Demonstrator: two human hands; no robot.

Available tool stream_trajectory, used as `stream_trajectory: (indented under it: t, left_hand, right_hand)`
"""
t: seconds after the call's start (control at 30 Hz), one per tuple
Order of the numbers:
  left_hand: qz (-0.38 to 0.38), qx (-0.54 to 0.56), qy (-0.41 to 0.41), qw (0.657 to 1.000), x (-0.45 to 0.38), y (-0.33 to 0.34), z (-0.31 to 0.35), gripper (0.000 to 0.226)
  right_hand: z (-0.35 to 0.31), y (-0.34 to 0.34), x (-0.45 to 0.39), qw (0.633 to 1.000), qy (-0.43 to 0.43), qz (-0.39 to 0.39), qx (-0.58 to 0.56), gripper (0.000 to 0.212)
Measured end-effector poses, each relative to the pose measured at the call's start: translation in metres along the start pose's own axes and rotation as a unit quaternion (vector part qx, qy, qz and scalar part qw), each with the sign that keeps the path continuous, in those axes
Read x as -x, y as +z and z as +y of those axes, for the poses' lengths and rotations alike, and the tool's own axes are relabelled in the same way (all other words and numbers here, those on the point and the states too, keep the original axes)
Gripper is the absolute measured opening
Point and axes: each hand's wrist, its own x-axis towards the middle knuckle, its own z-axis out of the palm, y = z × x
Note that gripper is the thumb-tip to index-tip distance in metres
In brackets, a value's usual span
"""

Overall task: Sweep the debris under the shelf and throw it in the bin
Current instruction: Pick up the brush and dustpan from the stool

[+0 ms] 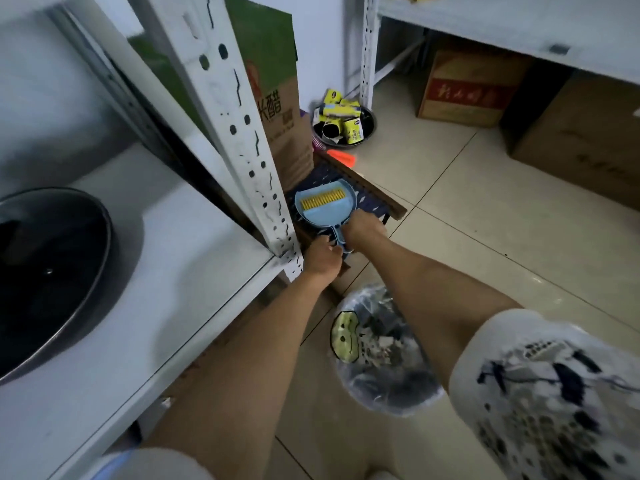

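A small light-blue dustpan (320, 204) with a yellow comb strip lies on a dark patterned stool (374, 199) beside the white shelf post (242, 140). My right hand (363, 228) grips the dustpan near where its handle joins the pan. My left hand (320, 256) is curled right at the handle's end, touching it; whether it holds a brush there is hidden. The bin (384, 355), lined with a clear plastic bag and holding scraps and a green-yellow wrapper, stands on the floor below my arms.
A white shelf board (145, 271) at left carries a black pan lid (48, 271). A tall cardboard box (277, 109) stands behind the post. A metal bowl of yellow packets (343, 123) sits on the tiled floor. More cardboard boxes (467, 88) rest under the right shelf.
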Motion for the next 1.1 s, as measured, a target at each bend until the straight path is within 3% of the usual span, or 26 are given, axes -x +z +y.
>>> stream_trajectory:
  t: [0.2,0.33,0.87,1.1]
  left_hand:
    - [0.056,0.058,0.019,0.997,-0.031,0.023,-0.019,0.038]
    - [0.064,0.099,0.040,0.992,-0.054,0.032,-0.030,0.010]
    - [0.179,-0.007,0.068,0.981,-0.051,0.049,-0.032,0.016]
    - [0.178,0.000,0.068,0.982,-0.049,0.048,-0.032,0.018]
  right_hand:
    - [0.013,0.019,-0.026,0.998,-0.013,0.029,-0.051,0.030]
    - [0.015,0.024,-0.033,0.997,-0.038,0.032,-0.053,0.031]
    - [0.015,0.019,-0.032,0.990,-0.114,0.065,0.058,0.032]
    - [0.011,0.009,-0.020,0.990,-0.087,0.113,0.005,0.043]
